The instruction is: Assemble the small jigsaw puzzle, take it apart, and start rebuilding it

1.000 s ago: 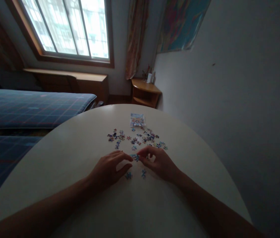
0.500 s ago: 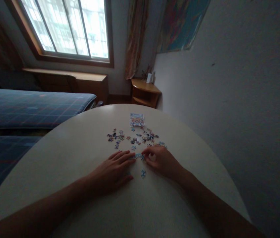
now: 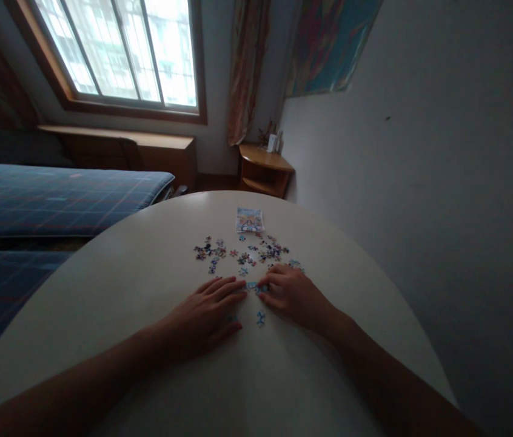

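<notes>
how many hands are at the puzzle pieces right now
2: the left hand, palm down with fingertips at the left end of the blue puzzle pieces, and the right hand, fingertips at their right end. Neither is hidden.

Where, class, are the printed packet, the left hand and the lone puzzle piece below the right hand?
Printed packet [image 3: 250, 220], head view: middle of its printed face.
Left hand [image 3: 213, 306], head view: back of the hand.
Lone puzzle piece [image 3: 261, 318], head view: its centre.
</notes>
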Tool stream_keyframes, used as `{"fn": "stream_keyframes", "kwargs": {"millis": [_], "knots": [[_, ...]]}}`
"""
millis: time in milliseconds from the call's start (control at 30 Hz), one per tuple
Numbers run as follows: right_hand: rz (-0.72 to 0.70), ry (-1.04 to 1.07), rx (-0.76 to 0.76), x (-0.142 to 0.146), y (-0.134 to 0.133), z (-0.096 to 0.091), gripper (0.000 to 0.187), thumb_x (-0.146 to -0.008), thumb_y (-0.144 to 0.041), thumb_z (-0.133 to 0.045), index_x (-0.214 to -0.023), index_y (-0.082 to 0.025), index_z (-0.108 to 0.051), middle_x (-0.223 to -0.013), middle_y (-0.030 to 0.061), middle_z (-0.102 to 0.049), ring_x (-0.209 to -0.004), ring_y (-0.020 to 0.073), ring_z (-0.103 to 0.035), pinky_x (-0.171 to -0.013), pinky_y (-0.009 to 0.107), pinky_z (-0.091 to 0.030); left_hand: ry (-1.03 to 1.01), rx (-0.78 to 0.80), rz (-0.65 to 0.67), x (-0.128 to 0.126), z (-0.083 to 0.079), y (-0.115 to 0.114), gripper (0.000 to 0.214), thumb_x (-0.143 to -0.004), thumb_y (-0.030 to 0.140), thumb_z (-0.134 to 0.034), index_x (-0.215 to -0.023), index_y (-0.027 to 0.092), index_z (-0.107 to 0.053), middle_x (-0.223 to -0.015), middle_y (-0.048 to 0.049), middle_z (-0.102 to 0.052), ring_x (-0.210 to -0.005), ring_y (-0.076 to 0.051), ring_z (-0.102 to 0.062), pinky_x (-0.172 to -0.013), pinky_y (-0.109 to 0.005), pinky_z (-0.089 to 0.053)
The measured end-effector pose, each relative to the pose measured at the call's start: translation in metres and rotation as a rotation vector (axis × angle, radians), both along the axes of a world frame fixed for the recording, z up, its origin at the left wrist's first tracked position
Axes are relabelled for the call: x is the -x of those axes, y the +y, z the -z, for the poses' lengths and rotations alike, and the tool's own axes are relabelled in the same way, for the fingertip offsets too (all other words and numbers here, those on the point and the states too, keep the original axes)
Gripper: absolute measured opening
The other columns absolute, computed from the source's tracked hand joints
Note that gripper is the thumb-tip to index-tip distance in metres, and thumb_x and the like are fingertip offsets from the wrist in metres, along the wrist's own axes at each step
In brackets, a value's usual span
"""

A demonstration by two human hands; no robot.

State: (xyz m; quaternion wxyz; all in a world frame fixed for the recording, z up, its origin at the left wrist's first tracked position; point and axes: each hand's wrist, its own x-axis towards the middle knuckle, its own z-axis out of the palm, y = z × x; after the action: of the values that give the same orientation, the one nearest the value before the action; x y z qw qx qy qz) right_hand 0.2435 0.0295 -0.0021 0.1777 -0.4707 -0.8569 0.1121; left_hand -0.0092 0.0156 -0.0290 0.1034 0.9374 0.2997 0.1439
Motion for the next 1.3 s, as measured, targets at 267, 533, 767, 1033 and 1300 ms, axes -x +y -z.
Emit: {"fn": "stream_keyframes", "kwargs": {"millis": [267,533,767,1033,1300], "knots": [[-0.057,-0.163,-0.088,0.001,-0.002,-0.006,0.011,-0.088,-0.027,-0.068,-0.094,-0.026,-0.078,-0.09,0.0053,-0.071,-0.084,0.02,-0.064,-0.076,0.034,-0.043,0.009,-0.002,0.01,0.001,0.0,0.001,0.049,-0.098,0.038,-0.05,-0.144,0.021,-0.044,-0.154,-0.01,-0.04,-0.142,-0.029,-0.036,-0.117,-0.051,-0.031],[-0.081,-0.296,-0.071,0.001,-0.012,-0.019,0.02,-0.093,-0.023,-0.06,-0.109,-0.025,-0.073,-0.103,0.0071,-0.07,-0.091,0.0208,-0.063,-0.081,0.036,-0.042,0.042,-0.019,0.002,0.001,0.001,0.001,0.048,-0.099,0.039,-0.048,-0.144,0.021,-0.043,-0.155,-0.0085,-0.039,-0.142,-0.027,-0.036,-0.117,-0.048,-0.031],[-0.095,-0.229,-0.035,0.0,-0.011,-0.019,0.019,-0.093,-0.025,-0.06,-0.105,-0.03,-0.075,-0.102,0.0049,-0.07,-0.092,0.0195,-0.063,-0.082,0.034,-0.042,0.028,-0.015,0.003,0.002,0.002,0.001,0.049,-0.1,0.041,-0.046,-0.145,0.023,-0.042,-0.155,-0.0069,-0.039,-0.143,-0.027,-0.035,-0.118,-0.048,-0.03],[-0.093,-0.146,0.17,0.003,-0.025,-0.033,0.029,-0.077,-0.039,-0.077,-0.098,-0.02,-0.071,-0.101,0.0062,-0.069,-0.092,0.0227,-0.064,-0.082,0.034,-0.045,0.054,-0.03,0.011,0.002,0.003,0.002,0.05,-0.1,0.039,-0.046,-0.147,0.023,-0.04,-0.157,-0.0068,-0.035,-0.146,-0.028,-0.029,-0.119,-0.049,-0.028],[-0.138,-0.132,0.217,0.008,-0.025,-0.028,0.018,-0.077,-0.028,-0.076,-0.091,-0.019,-0.07,-0.095,0.0049,-0.068,-0.087,0.019,-0.063,-0.079,0.029,-0.045,0.05,-0.044,0.001,0.001,0.003,0.002,0.051,-0.098,0.036,-0.05,-0.146,0.022,-0.041,-0.158,-0.0082,-0.033,-0.146,-0.029,-0.028,-0.118,-0.051,-0.029]]}}
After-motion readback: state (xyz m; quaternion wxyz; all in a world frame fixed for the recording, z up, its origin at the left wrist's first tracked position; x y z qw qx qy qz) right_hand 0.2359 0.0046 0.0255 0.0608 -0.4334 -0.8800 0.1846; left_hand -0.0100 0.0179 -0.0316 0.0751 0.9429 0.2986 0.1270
